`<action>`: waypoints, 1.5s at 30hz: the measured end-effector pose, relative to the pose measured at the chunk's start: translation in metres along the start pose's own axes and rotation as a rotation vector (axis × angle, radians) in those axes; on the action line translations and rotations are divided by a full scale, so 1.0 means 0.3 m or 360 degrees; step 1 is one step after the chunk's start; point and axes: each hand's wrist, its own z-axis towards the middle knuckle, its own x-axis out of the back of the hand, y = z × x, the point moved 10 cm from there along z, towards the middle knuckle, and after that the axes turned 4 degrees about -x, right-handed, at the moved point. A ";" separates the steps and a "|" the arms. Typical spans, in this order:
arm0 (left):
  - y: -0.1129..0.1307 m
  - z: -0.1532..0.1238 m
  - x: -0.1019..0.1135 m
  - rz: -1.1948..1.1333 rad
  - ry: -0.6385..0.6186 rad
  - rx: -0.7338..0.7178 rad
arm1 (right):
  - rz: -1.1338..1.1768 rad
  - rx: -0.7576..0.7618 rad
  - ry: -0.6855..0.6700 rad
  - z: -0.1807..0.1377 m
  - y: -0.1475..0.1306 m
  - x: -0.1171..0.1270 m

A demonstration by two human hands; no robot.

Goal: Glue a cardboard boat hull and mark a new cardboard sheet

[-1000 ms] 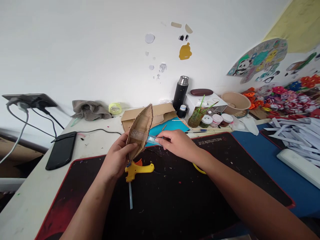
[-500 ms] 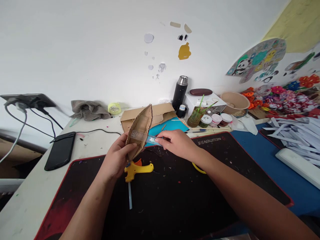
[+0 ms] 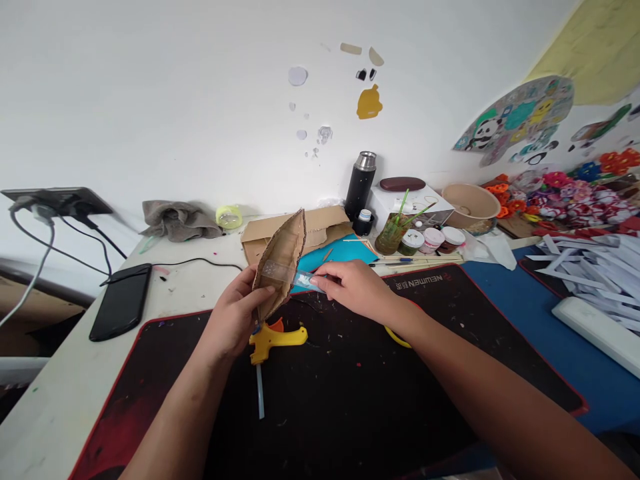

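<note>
My left hand (image 3: 233, 317) is closed round the lower end of a brown cardboard boat (image 3: 281, 260), holding it upright above the black desk mat (image 3: 350, 393). My right hand (image 3: 350, 287) pinches the free end of a strip of clear tape (image 3: 300, 279) that runs across the boat's hull. A yellow glue gun (image 3: 273, 337) with a glue stick at its back lies on the mat just below the boat.
A black phone (image 3: 121, 301) on a cable lies at the left. Behind the boat are a cardboard box (image 3: 320, 230), blue paper (image 3: 345, 252), a black flask (image 3: 361, 183), paint pots (image 3: 433, 239) and a beige bowl (image 3: 470, 203). White paper strips (image 3: 595, 267) pile up at the right.
</note>
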 end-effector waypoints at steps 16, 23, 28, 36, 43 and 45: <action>-0.004 0.003 -0.003 -0.0010 -0.0048 -0.0022 | 0.0045 0.0000 0.0044 0.003 0.005 0.007; -0.008 0.002 0.003 -0.0033 -0.0019 0.0003 | 0.0070 0.0005 0.0046 -0.003 -0.002 0.014; -0.001 0.001 -0.002 -0.0040 -0.0010 0.0000 | 0.0067 0.0018 0.0043 -0.004 -0.011 0.018; 0.002 -0.002 -0.003 -0.0040 -0.0022 -0.0008 | 0.0048 0.0021 0.0054 -0.003 -0.016 0.021; 0.005 -0.001 -0.002 -0.0035 -0.0015 -0.0010 | 0.0051 0.0027 0.0064 -0.002 -0.012 0.019; 0.008 -0.002 -0.004 -0.0037 -0.0014 -0.0012 | 0.0056 0.0031 0.0063 -0.001 -0.012 0.020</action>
